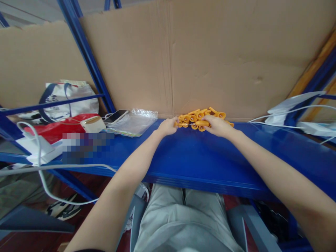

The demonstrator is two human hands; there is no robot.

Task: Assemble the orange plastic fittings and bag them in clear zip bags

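Several yellow plastic pieces with cup-shaped or funnel-shaped ends [200,115] lie in a heap at the back of the blue shelf, against the cardboard. At the heap's left end, my left hand [168,127] is closed on a ribbed yellow piece [181,124]. My right hand [216,126] reaches over the heap from the right, its fingers closed on a rounded yellow piece [202,123]. Between the two hands a thin, shiny metal spiral [192,124] shows; I cannot tell which piece it belongs to. My fingertips are partly hidden.
Left on the blue shelf [189,161] lie a clear plastic bag [139,122], a phone [117,116], a red bag [63,127] and a white charger with cables [39,148]. White cables and a power strip [317,129] lie right. Cardboard [210,59] walls the back.
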